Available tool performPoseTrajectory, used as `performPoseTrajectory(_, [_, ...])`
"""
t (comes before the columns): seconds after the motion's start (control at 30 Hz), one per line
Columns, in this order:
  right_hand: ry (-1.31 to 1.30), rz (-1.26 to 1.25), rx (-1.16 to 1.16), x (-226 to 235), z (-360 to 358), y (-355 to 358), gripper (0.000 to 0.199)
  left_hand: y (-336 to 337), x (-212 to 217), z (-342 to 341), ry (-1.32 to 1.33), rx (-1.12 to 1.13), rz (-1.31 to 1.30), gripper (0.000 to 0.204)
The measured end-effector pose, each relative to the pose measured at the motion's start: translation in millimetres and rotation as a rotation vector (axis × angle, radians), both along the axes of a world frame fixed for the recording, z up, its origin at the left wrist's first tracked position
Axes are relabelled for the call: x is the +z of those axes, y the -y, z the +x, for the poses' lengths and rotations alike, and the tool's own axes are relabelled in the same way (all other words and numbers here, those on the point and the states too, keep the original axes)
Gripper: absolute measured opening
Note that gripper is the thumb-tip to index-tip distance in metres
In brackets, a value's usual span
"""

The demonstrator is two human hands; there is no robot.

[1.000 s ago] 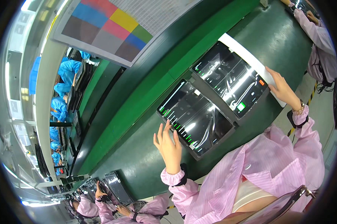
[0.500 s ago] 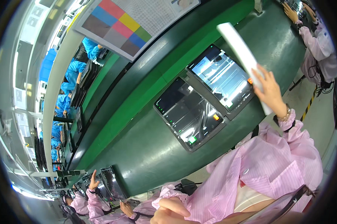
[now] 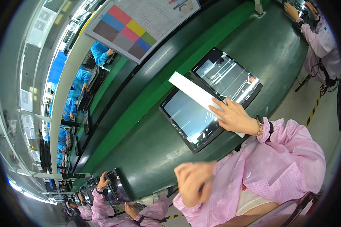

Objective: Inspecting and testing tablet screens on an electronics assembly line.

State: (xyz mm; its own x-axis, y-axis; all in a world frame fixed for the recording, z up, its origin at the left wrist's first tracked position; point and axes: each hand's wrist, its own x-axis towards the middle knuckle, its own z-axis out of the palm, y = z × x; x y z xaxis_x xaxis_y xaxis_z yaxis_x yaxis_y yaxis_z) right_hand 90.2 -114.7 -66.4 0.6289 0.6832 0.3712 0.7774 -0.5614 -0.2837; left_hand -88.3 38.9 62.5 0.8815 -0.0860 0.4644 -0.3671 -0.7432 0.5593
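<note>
My right hand (image 3: 233, 116) is closed round the near part of a long white bar (image 3: 191, 89). The bar slants over two flat, dark-framed panels with glossy faces, covering part of the gap between them. Under and left of it lies the left panel (image 3: 185, 113), which shows a pale sheen and a green mark at its near corner. The right panel (image 3: 229, 75) has bright streaks of reflection and a small orange tab. Whether the bar touches either panel, I cannot tell. My left hand (image 3: 195, 183) is raised before my pink striped clothing, its fingers curled and blurred.
Panels lie on a dark green bench (image 3: 148, 151). Beyond it a board (image 3: 129, 30) bears coloured squares. Co-workers in pink sit at both ends, one with a dark panel (image 3: 119, 187); others in blue (image 3: 79, 81) work across. A post (image 3: 258, 6) stands at the far edge.
The white bar in my right hand has swept left from the right panel's outer side to over the left panel. My left hand has risen into fuller view.
</note>
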Motion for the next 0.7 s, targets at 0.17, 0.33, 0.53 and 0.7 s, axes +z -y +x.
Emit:
performPoseTrajectory(0.17, [0.008,0.018,0.053,1.1,-7.6,-12.8,0.054,-1.4,-77.6,-10.1,-0.246,0.455,0.397,0.031])
performPoseTrajectory(0.33, [0.022,0.016,0.043,0.2,-8.4,-15.0,0.055,-10.9,-113.0,-12.1,-0.301,0.514,0.449,0.033])
performPoseTrajectory(0.53, [-0.027,0.044,0.018,4.6,3.4,0.6,0.055,-4.1,-111.5,3.2,-0.331,0.501,0.461,0.035])
performPoseTrajectory(0.7, [0.080,0.054,-0.169,21.9,42.2,42.5,0.055,17.4,-100.1,32.7,-0.260,0.412,0.360,0.034])
